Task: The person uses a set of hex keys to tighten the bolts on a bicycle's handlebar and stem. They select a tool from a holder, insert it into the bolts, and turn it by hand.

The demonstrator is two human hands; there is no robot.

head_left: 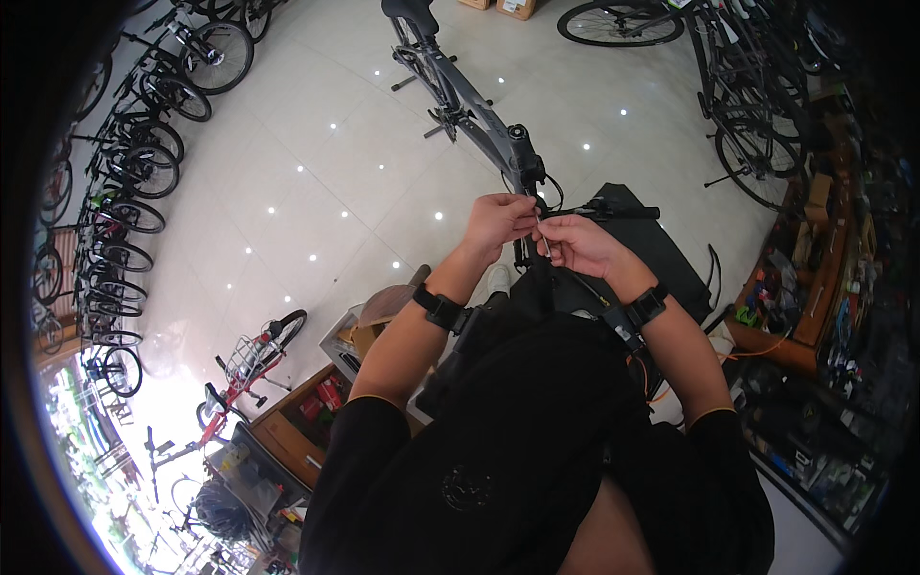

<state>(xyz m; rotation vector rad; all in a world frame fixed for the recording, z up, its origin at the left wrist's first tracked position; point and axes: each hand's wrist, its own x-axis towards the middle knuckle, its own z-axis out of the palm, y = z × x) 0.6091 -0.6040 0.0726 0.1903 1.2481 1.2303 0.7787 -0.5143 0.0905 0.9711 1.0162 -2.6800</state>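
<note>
My left hand (500,222) and my right hand (581,245) meet at the front end of a grey bicycle frame (479,125). Both hands are closed, thumbs and fingertips pinched together. A thin, light-coloured piece like a short rod or cable end (543,236) shows at the right fingertips; its exact kind is too small to tell. What the left fingers pinch is hidden. Black cables (553,188) curve near the head of the frame, just beyond my hands. The bicycle's saddle (410,14) lies at the far end.
Behind my right hand is a dark flat panel (642,244) with a handlebar grip (644,213) over it. Bicycles line the left wall, and more (757,134) stand at the far right. A cluttered wooden bench (815,278) is on the right; a red bicycle (225,402) stands lower left.
</note>
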